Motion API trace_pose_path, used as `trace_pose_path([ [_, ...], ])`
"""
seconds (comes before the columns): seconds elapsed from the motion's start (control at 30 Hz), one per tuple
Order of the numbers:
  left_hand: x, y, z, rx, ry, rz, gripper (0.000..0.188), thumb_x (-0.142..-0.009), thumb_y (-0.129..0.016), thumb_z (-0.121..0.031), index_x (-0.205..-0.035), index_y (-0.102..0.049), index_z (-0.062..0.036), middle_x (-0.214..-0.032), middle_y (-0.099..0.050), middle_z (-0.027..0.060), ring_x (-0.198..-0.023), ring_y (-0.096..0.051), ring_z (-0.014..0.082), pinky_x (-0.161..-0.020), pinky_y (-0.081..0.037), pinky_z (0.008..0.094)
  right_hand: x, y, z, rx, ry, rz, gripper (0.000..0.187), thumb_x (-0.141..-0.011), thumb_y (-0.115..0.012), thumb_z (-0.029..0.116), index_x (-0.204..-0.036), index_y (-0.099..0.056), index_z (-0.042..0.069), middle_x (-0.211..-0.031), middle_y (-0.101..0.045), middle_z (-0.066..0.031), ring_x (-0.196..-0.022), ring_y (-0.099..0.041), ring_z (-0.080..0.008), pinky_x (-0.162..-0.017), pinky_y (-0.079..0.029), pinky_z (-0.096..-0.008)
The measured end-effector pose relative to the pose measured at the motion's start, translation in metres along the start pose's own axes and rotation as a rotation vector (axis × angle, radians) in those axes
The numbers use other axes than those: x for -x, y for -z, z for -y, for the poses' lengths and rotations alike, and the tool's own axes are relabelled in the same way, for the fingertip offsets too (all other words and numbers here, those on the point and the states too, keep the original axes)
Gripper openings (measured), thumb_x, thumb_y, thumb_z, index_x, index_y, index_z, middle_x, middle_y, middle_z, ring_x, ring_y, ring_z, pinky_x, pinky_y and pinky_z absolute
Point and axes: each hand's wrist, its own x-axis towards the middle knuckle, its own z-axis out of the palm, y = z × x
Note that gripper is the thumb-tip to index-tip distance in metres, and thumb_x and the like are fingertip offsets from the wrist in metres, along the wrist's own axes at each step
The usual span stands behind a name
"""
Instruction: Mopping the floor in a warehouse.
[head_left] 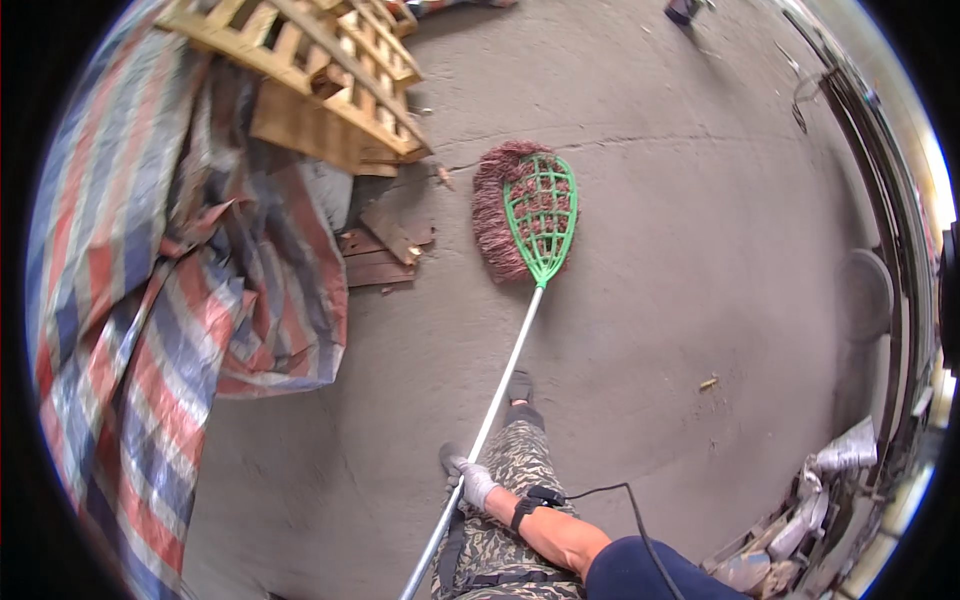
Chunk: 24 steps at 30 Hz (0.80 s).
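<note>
My right hand [468, 478], in a light grey glove, is closed around the metal pole [505, 370] of a dust mop. My right forearm enters from the lower right and wears a black wristband with a cable. The pole runs up and to the right to the mop head [528, 212], a green plastic lattice frame over a reddish-brown fringe. The head lies flat on the concrete floor [650, 250]. The pole's lower end leaves the picture at the bottom edge. My left hand is not in view.
A blue, red and white striped tarp [150, 300] covers a heap on the left. Wooden pallets [320, 70] lean at the top left, with loose dark planks [385, 250] beside the mop head. Scrap and debris [800, 520] lie at the lower right by a metal frame [890, 200].
</note>
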Motion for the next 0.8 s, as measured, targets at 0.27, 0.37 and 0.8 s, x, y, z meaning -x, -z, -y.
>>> trace_pose_path([
  [0.27,-0.108,0.124,-0.213,-0.162,-0.47,0.059,0.019,-0.07,-0.058,-0.03,-0.073,-0.058,-0.0118,-0.065,-0.059,0.013,-0.064,-0.057,0.0322,-0.059,-0.046,0.0419,0.043,0.077,0.208,-0.234,0.429,-0.078,0.016,-0.078,-0.054,0.024,-0.069,-0.046,0.014,-0.049,-0.038,-0.0012,-0.04,-0.041,-0.0177,-0.039,-0.034,-0.0303],
  [0.37,-0.128,0.14,-0.306,-0.189,-0.641,0.01,0.018,-0.069,-0.059,-0.031,-0.071,-0.057,-0.0124,-0.063,-0.058,0.0116,-0.062,-0.058,0.0313,-0.057,-0.046,0.0414,0.067,0.138,0.298,-0.439,0.468,-0.259,0.02,-0.082,-0.049,0.024,-0.065,-0.041,0.016,-0.047,-0.033,0.0034,-0.037,-0.033,-0.0134,-0.037,-0.03,-0.0275],
  [0.8,-0.153,0.155,-0.161,-0.132,-0.462,-0.179,0.02,-0.071,-0.059,-0.034,-0.067,-0.057,-0.0144,-0.063,-0.058,0.0105,-0.06,-0.057,0.0306,-0.053,-0.045,0.0405,0.065,-0.006,0.226,-0.384,0.338,-0.166,0.024,-0.082,-0.048,0.019,-0.061,-0.038,0.015,-0.045,-0.033,0.0004,-0.036,-0.032,-0.0161,-0.038,-0.031,-0.0324],
])
